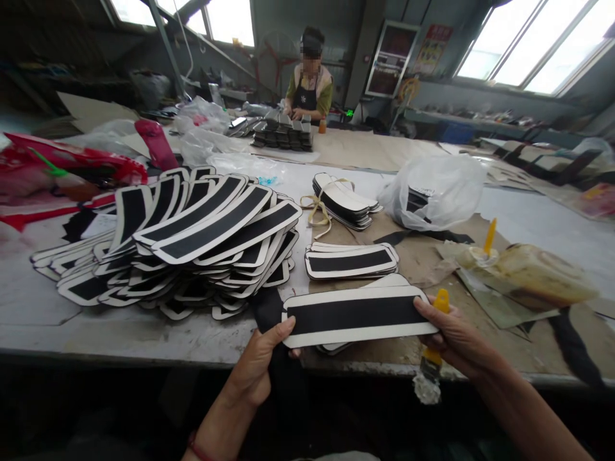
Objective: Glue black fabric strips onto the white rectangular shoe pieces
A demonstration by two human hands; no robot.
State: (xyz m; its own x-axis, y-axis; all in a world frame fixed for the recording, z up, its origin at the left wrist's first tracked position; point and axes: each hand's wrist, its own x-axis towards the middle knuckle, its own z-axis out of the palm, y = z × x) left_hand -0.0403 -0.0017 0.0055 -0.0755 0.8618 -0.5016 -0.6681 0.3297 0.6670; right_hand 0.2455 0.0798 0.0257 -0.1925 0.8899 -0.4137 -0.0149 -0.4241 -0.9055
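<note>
Between my hands is a long curved strip, white with a black middle panel. My left hand pinches its left end, thumb on top. At the other end, my right hand grips the strip and also holds a yellow-handled brush, its bristles caked with pale paste and pointing down. Beneath the held strip, more white pieces show in part. Just behind lies a small stack of similar strips. A large, fanned heap of such strips lies to the left.
A tied bundle of pieces and a white plastic bag stand farther back. On the right sits a paste-smeared container beside an upright yellow handle. Across the table, a person works behind dark stacks.
</note>
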